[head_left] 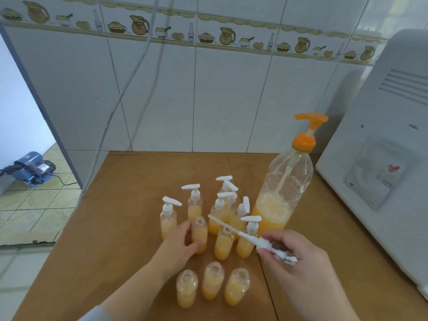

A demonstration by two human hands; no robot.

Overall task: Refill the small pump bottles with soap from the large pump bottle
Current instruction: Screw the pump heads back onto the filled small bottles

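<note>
**Pump held over uncapped bottle**

The left hand [178, 244] grips an uncapped small bottle [200, 235] (soap-filled) at centre. The right hand [294, 253] pinches a white pump [252, 239] at 3 o'clock. The large pump bottle [284, 184] stands at 1 o'clock; three open bottles [213, 284] crowd 6 o'clock.

Clear glossy plastic bottles [199, 235]; white matt plastic pump [264, 243] in the right grip; matt brown wooden desk [120, 218]; glossy wall tiles [227, 98].

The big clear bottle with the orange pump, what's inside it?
Inside the big clear plastic bottle with the orange pump sits yellow-orange soap at the bottom, foamy on top, and a pale pump tube. The tube's lower end is hidden.
</note>
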